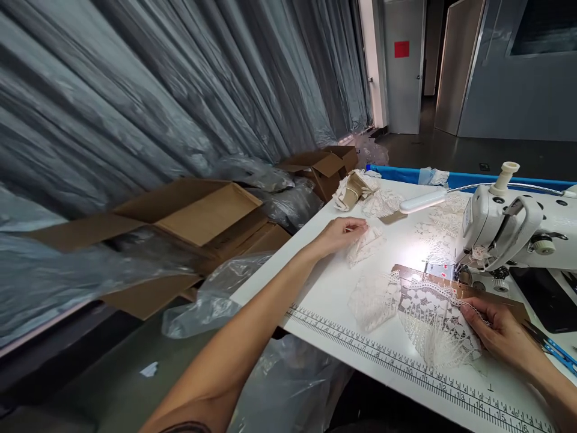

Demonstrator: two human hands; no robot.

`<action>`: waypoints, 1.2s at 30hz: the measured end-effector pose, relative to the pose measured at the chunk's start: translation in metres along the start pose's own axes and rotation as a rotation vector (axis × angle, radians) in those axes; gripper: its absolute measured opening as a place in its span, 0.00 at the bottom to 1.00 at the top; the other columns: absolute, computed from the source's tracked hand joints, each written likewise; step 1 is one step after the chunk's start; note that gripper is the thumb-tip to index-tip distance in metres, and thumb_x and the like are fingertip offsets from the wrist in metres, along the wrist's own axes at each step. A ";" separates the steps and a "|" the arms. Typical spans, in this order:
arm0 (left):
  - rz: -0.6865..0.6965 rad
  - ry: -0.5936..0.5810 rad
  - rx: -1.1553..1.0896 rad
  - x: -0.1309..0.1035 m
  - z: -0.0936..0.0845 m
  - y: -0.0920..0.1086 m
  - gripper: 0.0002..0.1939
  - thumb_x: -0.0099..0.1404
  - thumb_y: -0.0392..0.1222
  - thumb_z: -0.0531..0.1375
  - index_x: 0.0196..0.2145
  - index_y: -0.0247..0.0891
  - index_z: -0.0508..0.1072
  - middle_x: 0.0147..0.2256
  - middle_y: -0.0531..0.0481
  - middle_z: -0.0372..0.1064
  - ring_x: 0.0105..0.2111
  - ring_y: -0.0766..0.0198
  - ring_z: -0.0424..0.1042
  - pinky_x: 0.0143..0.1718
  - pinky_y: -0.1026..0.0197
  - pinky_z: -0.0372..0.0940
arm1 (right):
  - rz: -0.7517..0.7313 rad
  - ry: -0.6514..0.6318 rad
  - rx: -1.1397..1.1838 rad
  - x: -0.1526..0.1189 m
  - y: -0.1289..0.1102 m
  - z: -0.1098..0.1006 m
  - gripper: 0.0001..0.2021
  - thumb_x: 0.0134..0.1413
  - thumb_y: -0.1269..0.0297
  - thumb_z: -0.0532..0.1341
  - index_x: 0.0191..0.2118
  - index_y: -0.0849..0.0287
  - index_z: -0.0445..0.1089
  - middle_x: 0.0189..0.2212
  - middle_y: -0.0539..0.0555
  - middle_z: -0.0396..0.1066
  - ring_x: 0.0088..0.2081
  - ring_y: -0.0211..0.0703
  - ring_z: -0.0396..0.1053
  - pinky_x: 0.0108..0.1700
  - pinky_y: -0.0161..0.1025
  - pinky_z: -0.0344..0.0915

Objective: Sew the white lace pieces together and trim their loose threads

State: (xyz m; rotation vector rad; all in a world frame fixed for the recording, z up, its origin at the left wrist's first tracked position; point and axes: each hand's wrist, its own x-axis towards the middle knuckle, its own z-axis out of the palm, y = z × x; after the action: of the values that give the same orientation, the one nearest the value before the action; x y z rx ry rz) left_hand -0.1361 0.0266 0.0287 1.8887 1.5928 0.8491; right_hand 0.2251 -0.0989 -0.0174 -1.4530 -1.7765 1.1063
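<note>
My left hand (341,234) reaches over the left part of the white table, its fingers pinched on the edge of a small white lace piece (366,245). With fingers and thumb closed, my right hand (494,325) grips the right edge of a larger white lace piece (439,319). That lace lies spread in front of the sewing machine (505,228), its scalloped top edge near the lit needle area. More pale lace (374,297) extends from it to the left. Part of the right hand's grip is hidden by its own fingers.
A printed ruler (387,355) runs along the table's front edge. Blue-handled snips (556,352) and a black phone (543,297) lie at the right. A lace bundle (354,191) and a white lamp (424,201) are farther back. Open cardboard boxes (207,210) stand left of the table.
</note>
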 end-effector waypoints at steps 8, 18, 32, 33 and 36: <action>0.243 -0.280 0.492 -0.019 0.017 0.023 0.20 0.68 0.51 0.53 0.49 0.38 0.75 0.57 0.42 0.69 0.56 0.51 0.69 0.57 0.51 0.63 | -0.012 -0.075 -0.024 0.001 -0.011 -0.005 0.24 0.56 0.39 0.57 0.31 0.57 0.74 0.25 0.51 0.70 0.28 0.45 0.67 0.31 0.38 0.66; 0.337 -0.102 0.633 -0.025 0.039 0.019 0.20 0.73 0.45 0.49 0.56 0.36 0.68 0.63 0.39 0.60 0.62 0.46 0.61 0.61 0.40 0.59 | 0.045 -0.083 -0.026 0.002 -0.013 -0.006 0.20 0.58 0.44 0.55 0.31 0.56 0.70 0.21 0.48 0.62 0.23 0.38 0.58 0.25 0.35 0.57; 1.044 -0.307 0.418 -0.065 0.135 0.075 0.20 0.74 0.47 0.51 0.56 0.32 0.67 0.56 0.31 0.66 0.54 0.44 0.68 0.56 0.35 0.63 | -0.039 -0.018 -0.335 0.008 -0.032 -0.026 0.08 0.57 0.64 0.59 0.36 0.58 0.75 0.28 0.52 0.75 0.28 0.40 0.68 0.32 0.36 0.60; 1.065 -0.339 0.430 -0.056 0.129 0.073 0.20 0.73 0.49 0.52 0.55 0.33 0.68 0.55 0.33 0.67 0.51 0.46 0.70 0.54 0.39 0.65 | -0.030 -0.020 -0.334 0.011 -0.034 -0.025 0.08 0.57 0.65 0.59 0.37 0.58 0.76 0.28 0.51 0.75 0.27 0.40 0.68 0.31 0.36 0.60; 1.138 -0.392 0.449 -0.033 0.117 0.070 0.19 0.72 0.53 0.53 0.48 0.34 0.73 0.49 0.37 0.72 0.43 0.51 0.73 0.50 0.44 0.67 | 0.053 -0.026 -0.304 0.018 -0.038 -0.022 0.07 0.56 0.65 0.59 0.37 0.58 0.75 0.24 0.48 0.71 0.24 0.37 0.65 0.29 0.35 0.59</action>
State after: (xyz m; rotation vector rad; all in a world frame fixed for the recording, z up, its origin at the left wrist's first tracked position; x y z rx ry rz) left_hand -0.0069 -0.0171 -0.0020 3.0804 0.3715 0.4355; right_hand 0.2213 -0.0789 0.0251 -1.6762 -2.0013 0.9129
